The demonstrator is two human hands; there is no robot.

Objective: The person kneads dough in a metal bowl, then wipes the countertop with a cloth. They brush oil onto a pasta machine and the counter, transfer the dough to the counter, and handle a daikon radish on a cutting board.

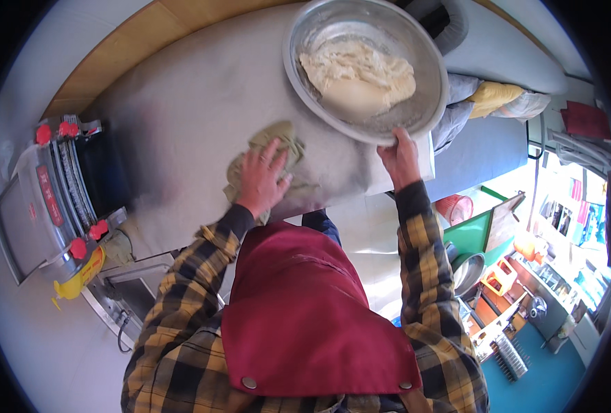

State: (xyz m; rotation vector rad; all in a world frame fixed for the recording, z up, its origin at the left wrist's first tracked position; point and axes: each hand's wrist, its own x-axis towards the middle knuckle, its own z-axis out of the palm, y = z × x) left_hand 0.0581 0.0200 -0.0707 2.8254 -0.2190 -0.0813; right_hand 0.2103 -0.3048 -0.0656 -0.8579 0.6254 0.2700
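Observation:
My left hand lies with its fingers spread on a crumpled olive-green cloth, which rests on the metal worktop near its front edge. At the worktop's right end, a large round metal bowl holds a mass of pale dough, smooth on the near side and rough on the far side. The near rim of this bowl is pinched by my right hand, thumb and fingers closed on it.
A metal dough-roller machine with red knobs stands at the left end, a yellow bag below it. Grey and yellow sacks lie right of the bowl. Further right are a green panel, a pink basket and an orange crate.

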